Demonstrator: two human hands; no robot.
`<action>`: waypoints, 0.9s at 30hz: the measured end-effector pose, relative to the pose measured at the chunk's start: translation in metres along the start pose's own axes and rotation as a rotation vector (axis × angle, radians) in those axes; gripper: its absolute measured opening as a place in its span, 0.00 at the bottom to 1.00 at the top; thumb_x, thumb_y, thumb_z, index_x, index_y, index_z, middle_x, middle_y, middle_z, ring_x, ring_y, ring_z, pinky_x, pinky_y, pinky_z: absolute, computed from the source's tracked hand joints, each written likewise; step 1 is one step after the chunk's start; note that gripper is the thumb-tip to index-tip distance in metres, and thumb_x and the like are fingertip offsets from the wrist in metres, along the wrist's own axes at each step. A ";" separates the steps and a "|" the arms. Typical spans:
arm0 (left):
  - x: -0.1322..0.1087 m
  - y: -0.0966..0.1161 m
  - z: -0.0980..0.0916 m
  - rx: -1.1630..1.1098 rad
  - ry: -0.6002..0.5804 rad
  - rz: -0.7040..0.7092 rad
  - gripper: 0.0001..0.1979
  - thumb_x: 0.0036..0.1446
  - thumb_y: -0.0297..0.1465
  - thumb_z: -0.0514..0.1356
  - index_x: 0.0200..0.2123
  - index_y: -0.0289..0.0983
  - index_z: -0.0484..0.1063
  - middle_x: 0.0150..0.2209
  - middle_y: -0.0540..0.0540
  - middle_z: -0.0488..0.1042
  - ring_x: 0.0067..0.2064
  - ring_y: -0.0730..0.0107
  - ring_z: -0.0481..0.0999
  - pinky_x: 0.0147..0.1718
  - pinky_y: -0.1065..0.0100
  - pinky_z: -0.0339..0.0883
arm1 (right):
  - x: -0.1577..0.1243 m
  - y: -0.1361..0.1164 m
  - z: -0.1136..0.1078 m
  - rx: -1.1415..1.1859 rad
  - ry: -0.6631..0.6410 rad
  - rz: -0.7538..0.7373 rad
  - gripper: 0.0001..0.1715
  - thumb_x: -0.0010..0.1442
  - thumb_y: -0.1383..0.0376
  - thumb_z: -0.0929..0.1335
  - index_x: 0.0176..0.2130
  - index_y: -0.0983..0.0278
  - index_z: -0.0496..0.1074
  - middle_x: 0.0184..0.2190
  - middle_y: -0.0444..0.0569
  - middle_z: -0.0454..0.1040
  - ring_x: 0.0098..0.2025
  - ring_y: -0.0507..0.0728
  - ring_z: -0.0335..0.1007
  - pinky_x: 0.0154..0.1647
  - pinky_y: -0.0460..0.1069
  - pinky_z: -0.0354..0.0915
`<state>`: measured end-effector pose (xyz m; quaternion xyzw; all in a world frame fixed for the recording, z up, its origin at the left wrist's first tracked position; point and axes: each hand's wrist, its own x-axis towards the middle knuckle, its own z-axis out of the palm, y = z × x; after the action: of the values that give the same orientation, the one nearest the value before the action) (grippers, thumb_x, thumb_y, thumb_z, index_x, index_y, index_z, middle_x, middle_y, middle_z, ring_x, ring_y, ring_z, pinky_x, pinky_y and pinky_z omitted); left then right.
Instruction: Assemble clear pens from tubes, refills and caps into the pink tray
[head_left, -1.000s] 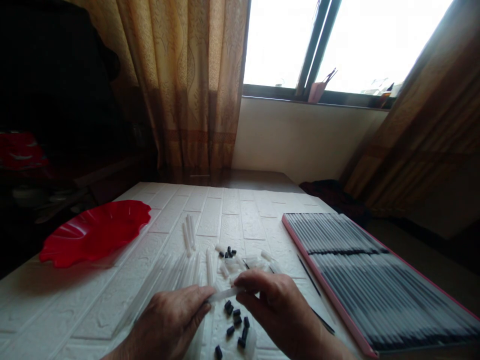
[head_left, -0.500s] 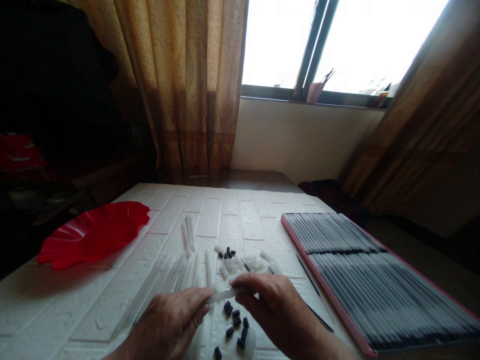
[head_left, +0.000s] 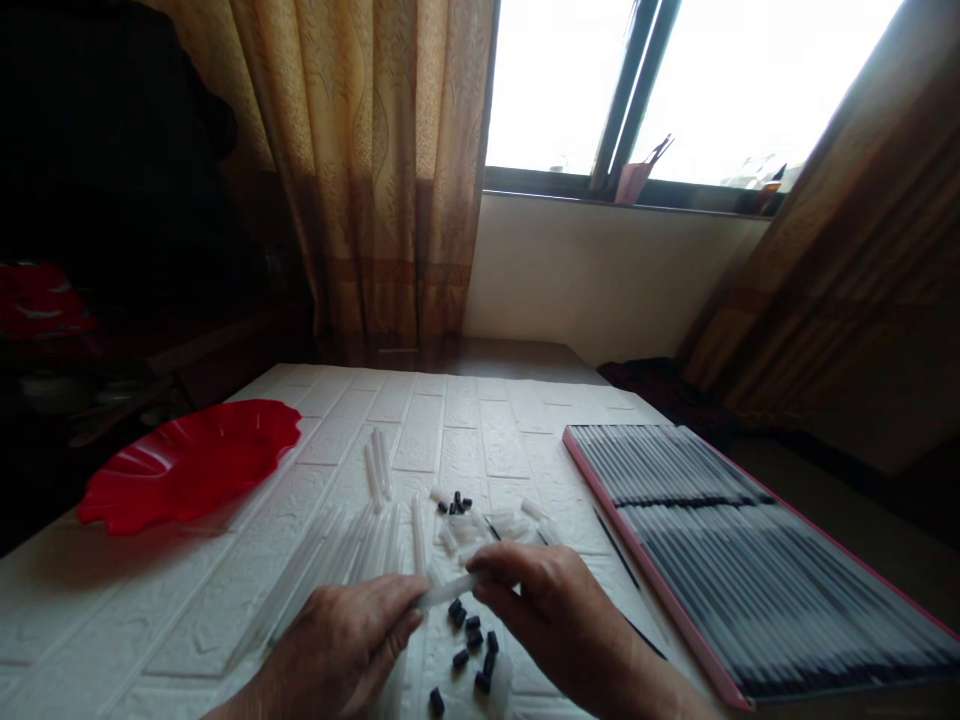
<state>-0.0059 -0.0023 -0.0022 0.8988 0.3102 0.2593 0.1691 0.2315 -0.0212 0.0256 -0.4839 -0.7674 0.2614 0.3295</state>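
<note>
A translucent whitish plastic tube spans the gap between my hands, low over the table. My left hand pinches its left end between thumb and fingers. At the other end, the thumb and fingertips of my right hand are closed on it, hiding the tip. Small black plugs lie scattered below and between the hands. Long clear tubes are spread beside and beyond my left hand. Past my right hand sits a loose pile of short translucent pieces with a few more black plugs.
To the right lies a pink-edged tray with rows of clear tubes with dark parts. Thin black rods rest along its left side. A red scalloped dish stands at the left on the white brick-patterned table.
Both hands keep their grip on the tube. My right hand has shifted very slightly, and a little more of the tube shows between the hands.
</note>
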 end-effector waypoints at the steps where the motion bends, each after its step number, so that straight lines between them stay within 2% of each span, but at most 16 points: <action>1: 0.000 0.000 0.000 0.006 0.007 0.004 0.10 0.71 0.33 0.47 0.47 0.46 0.67 0.34 0.53 0.80 0.34 0.68 0.83 0.31 0.74 0.70 | 0.000 -0.001 -0.002 0.014 0.002 0.009 0.06 0.62 0.66 0.69 0.36 0.61 0.78 0.24 0.43 0.77 0.25 0.52 0.70 0.28 0.45 0.62; 5: 0.000 -0.001 -0.001 0.063 0.038 0.007 0.09 0.72 0.33 0.47 0.47 0.45 0.67 0.36 0.53 0.81 0.35 0.67 0.84 0.33 0.73 0.72 | 0.002 0.001 -0.016 0.151 0.078 0.087 0.08 0.61 0.63 0.68 0.37 0.62 0.78 0.28 0.46 0.79 0.30 0.54 0.74 0.32 0.47 0.66; 7: -0.001 -0.003 0.000 0.085 0.051 0.007 0.10 0.72 0.34 0.47 0.48 0.46 0.67 0.37 0.52 0.82 0.35 0.66 0.84 0.33 0.72 0.73 | 0.004 0.007 -0.021 0.146 0.135 0.153 0.10 0.61 0.63 0.68 0.38 0.63 0.79 0.32 0.48 0.81 0.34 0.56 0.75 0.36 0.48 0.68; 8: -0.002 -0.004 0.001 0.090 0.057 0.009 0.10 0.72 0.35 0.47 0.48 0.46 0.67 0.37 0.52 0.82 0.35 0.66 0.84 0.33 0.72 0.74 | 0.004 0.010 -0.023 0.099 0.135 0.185 0.10 0.61 0.63 0.67 0.37 0.63 0.79 0.32 0.49 0.81 0.34 0.57 0.76 0.36 0.49 0.68; 10: -0.003 -0.005 0.001 0.089 0.060 0.019 0.10 0.72 0.35 0.47 0.48 0.46 0.67 0.36 0.53 0.82 0.34 0.66 0.84 0.32 0.72 0.74 | 0.005 0.015 -0.023 -0.061 0.052 0.235 0.09 0.60 0.66 0.67 0.35 0.63 0.80 0.31 0.49 0.81 0.33 0.58 0.76 0.35 0.50 0.66; 12: -0.003 -0.004 0.001 0.091 0.068 0.038 0.10 0.72 0.34 0.48 0.49 0.46 0.67 0.36 0.53 0.82 0.35 0.66 0.84 0.32 0.72 0.75 | 0.004 0.016 -0.021 -0.259 -0.050 0.275 0.09 0.59 0.68 0.68 0.36 0.62 0.81 0.31 0.51 0.82 0.34 0.60 0.77 0.34 0.50 0.65; 13: -0.002 -0.004 0.001 0.092 0.073 0.045 0.10 0.71 0.34 0.48 0.49 0.45 0.67 0.37 0.52 0.82 0.35 0.67 0.84 0.32 0.72 0.75 | 0.003 0.015 -0.021 -0.362 -0.059 0.289 0.10 0.59 0.69 0.68 0.38 0.62 0.81 0.32 0.52 0.82 0.35 0.62 0.78 0.34 0.51 0.64; 15: -0.002 -0.003 0.000 0.091 0.084 0.050 0.09 0.71 0.33 0.49 0.48 0.45 0.67 0.36 0.52 0.82 0.34 0.67 0.84 0.32 0.73 0.74 | 0.001 0.011 -0.020 -0.526 0.013 0.289 0.11 0.60 0.68 0.68 0.41 0.60 0.80 0.34 0.53 0.82 0.35 0.63 0.78 0.33 0.51 0.63; 17: -0.001 -0.002 0.000 0.083 0.083 0.042 0.09 0.71 0.33 0.49 0.48 0.44 0.68 0.35 0.51 0.82 0.34 0.67 0.84 0.32 0.73 0.74 | 0.000 0.006 -0.018 -0.569 0.073 0.231 0.11 0.63 0.67 0.66 0.38 0.59 0.79 0.33 0.51 0.81 0.33 0.61 0.77 0.32 0.50 0.61; 20: -0.002 -0.002 0.000 0.066 0.060 0.031 0.09 0.71 0.33 0.49 0.48 0.44 0.67 0.36 0.51 0.81 0.35 0.66 0.84 0.33 0.72 0.74 | -0.001 0.001 -0.011 -0.482 -0.073 0.116 0.12 0.62 0.68 0.67 0.29 0.59 0.78 0.28 0.45 0.78 0.29 0.55 0.75 0.29 0.47 0.57; 22: -0.001 -0.002 0.001 0.060 0.044 0.024 0.09 0.71 0.33 0.48 0.49 0.45 0.66 0.36 0.52 0.81 0.35 0.66 0.84 0.33 0.72 0.74 | -0.001 -0.001 -0.003 -0.471 -0.185 0.084 0.11 0.59 0.70 0.69 0.27 0.59 0.77 0.28 0.44 0.78 0.29 0.54 0.74 0.28 0.47 0.56; 27: -0.001 -0.002 0.001 0.048 0.001 0.014 0.09 0.71 0.32 0.48 0.49 0.45 0.66 0.36 0.52 0.81 0.35 0.66 0.83 0.31 0.72 0.72 | -0.001 -0.003 0.011 -0.543 -0.261 0.098 0.08 0.59 0.68 0.69 0.29 0.59 0.76 0.32 0.43 0.79 0.34 0.55 0.77 0.30 0.47 0.55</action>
<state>-0.0071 -0.0015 -0.0049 0.9047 0.3101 0.2533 0.1456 0.2220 -0.0247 0.0205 -0.5529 -0.8209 0.1224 0.0737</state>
